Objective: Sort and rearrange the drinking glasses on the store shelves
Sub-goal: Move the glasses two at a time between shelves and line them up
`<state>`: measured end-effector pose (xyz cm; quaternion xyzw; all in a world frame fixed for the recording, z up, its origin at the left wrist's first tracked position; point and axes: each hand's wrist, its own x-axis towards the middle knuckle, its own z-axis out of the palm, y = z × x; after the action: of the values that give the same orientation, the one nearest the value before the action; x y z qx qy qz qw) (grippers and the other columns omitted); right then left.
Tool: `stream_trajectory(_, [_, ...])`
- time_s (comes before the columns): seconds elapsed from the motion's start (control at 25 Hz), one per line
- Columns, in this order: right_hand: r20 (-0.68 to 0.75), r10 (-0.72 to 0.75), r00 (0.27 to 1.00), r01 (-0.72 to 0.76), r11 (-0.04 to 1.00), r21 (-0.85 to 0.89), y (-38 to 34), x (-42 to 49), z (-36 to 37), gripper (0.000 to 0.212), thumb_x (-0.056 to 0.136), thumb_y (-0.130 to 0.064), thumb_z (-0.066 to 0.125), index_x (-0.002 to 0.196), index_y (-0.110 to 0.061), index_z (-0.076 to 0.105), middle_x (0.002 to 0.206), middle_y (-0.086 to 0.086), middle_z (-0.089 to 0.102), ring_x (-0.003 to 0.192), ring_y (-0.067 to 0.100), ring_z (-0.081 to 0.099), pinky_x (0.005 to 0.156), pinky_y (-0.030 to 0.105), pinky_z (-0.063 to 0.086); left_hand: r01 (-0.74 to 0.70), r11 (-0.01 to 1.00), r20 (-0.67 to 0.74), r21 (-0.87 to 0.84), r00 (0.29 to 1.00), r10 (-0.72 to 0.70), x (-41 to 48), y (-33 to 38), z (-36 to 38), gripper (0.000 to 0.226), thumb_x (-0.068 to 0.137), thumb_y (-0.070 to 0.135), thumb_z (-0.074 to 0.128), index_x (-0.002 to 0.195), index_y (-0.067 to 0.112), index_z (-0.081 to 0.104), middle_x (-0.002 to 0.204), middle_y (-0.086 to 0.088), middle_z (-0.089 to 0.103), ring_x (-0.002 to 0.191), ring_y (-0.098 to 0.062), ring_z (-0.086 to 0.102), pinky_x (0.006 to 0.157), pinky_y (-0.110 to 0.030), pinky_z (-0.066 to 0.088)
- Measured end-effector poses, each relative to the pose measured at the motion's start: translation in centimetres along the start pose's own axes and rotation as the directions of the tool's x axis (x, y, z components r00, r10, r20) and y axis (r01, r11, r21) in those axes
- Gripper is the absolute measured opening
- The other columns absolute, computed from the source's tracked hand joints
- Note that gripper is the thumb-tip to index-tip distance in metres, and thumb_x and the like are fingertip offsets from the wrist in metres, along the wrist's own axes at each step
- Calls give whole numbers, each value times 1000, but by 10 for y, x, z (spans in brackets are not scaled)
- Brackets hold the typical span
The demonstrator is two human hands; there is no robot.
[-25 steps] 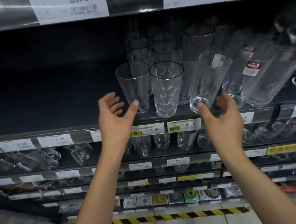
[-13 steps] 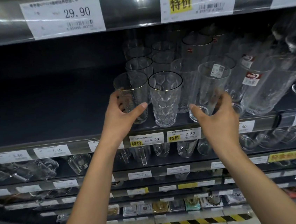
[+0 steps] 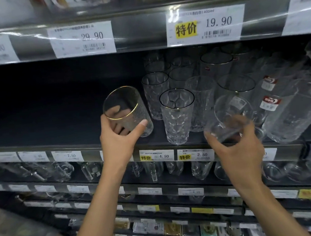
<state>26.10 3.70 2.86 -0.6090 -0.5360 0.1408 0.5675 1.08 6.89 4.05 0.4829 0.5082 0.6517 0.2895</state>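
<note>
Head: left hand (image 3: 118, 143) now seemingly lifting gold-rimmed glass (image 3: 133, 112)

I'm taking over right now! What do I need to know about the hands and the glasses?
Left hand: grips a gold-rimmed textured glass, tilted toward the camera at the shelf front.
Right hand: grips a plain clear glass with a sticker, also tilted and blurred.
A faceted gold-rimmed glass stands upright between them on the shelf, with rows of other glasses behind it.
Done: both glasses are in hand.
Left: set each one upright among its own kind, probably.
</note>
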Motion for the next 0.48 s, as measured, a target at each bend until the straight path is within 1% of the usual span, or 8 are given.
stream_trajectory(0.04, [-9,-36,999,36,999,12,-1,-2,-3,49,71,-55,80,106,-57,45,91,-32,58,88,5,63,78,23,49,-21,1000,-23,-9,1000,20,-6,5,-5,63,66,28,89,117,36,53,110,18,70,105,-6,69,86,-16,54])
stream_trajectory(0.12, [-41,-114,993,116,992,41,-3,-6,-9,57,73,-64,74,119,-37,54,101,-30,56,98,5,60,87,17,46,-58,998,-61,-5,997,57,-19,17,-16,60,69,34,87,119,38,53,112,18,69,105,-6,68,84,-12,52])
stream_trajectory(0.16, [-37,-135,990,137,987,78,-5,-9,-13,63,73,-69,73,120,-30,56,105,-30,55,100,0,58,88,12,44,-65,998,-74,-9,995,64,-26,21,-20,59,70,40,85,119,40,53,114,16,68,107,-6,68,85,-13,51])
stream_trajectory(0.24, [46,-141,989,132,977,165,-11,-16,-21,60,67,-67,75,116,-40,54,106,-30,57,97,-5,58,83,9,47,-24,997,-114,-73,993,16,-43,22,-27,62,67,55,83,121,43,55,118,12,68,114,-12,65,93,-24,52])
stream_trajectory(0.28, [126,-129,984,97,968,230,-16,-20,-21,58,64,-61,78,113,-43,53,104,-25,60,94,-3,61,79,13,52,23,993,-134,-117,990,-39,-53,20,-30,70,65,59,83,125,38,54,123,7,67,119,-19,63,99,-34,51])
stream_trajectory(0.36, [317,-77,945,-75,894,442,-23,-32,-13,56,61,-44,78,111,-38,54,98,-10,64,90,12,70,77,31,60,118,971,-151,-206,977,-150,-72,16,-35,86,65,57,82,137,25,48,133,-7,61,124,-34,59,105,-51,45])
stream_trajectory(0.4, [411,-60,910,-179,836,519,-25,-38,-6,55,62,-35,77,112,-34,55,98,-6,64,87,22,72,78,39,61,148,960,-163,-240,968,-190,-83,14,-38,87,67,54,80,141,21,46,136,-12,59,125,-39,57,106,-55,44])
stream_trajectory(0.48, [582,-41,812,-360,749,556,-28,-53,12,54,66,-21,74,117,-30,57,99,-1,65,85,37,69,78,50,60,181,942,-210,-283,947,-245,-102,13,-46,90,68,54,80,142,16,47,133,-17,61,116,-39,61,99,-52,49])
